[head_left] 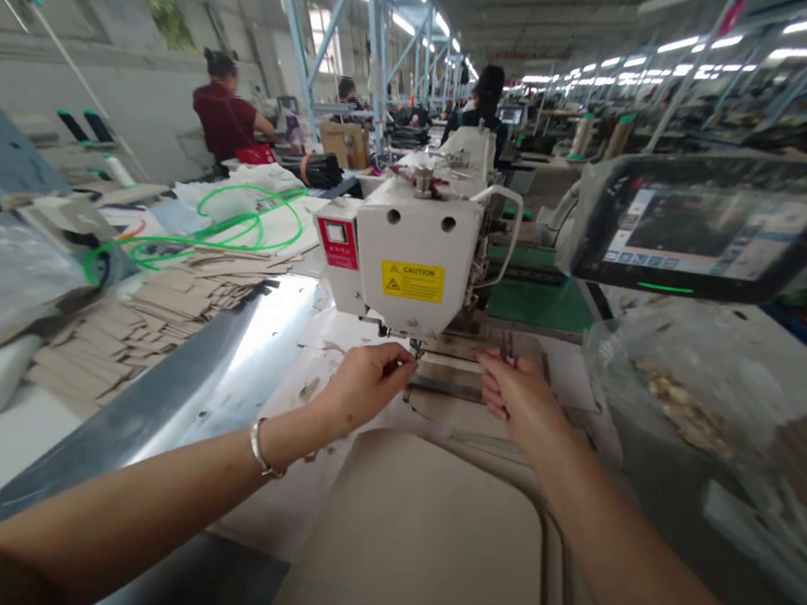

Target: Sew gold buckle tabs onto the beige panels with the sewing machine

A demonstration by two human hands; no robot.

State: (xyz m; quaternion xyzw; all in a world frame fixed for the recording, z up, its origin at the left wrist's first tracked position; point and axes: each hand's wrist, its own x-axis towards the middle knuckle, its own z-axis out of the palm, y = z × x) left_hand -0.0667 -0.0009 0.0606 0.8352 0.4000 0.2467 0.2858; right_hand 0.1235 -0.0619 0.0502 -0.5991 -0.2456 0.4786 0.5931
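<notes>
A white industrial sewing machine (418, 254) with a yellow caution label stands ahead of me. Under its needle area lies a narrow beige strip (449, 361) on a beige panel held in a clamp frame. My left hand (365, 383), a bracelet at its wrist, is closed in a pinch just left of the needle, by the strip's left end; what is between the fingertips is hidden. Pinched at the strip's right end are the fingers of my right hand (516, 390). Nearer to me lies a stack of large beige panels (421, 538) with rounded corners.
Many small beige pieces (167, 308) lie in rows on the left, beside a green hose (231, 241). A control screen (718, 228) stands at the right, with a clear plastic bag (666, 372) below it. Co-workers (223, 114) sit farther back.
</notes>
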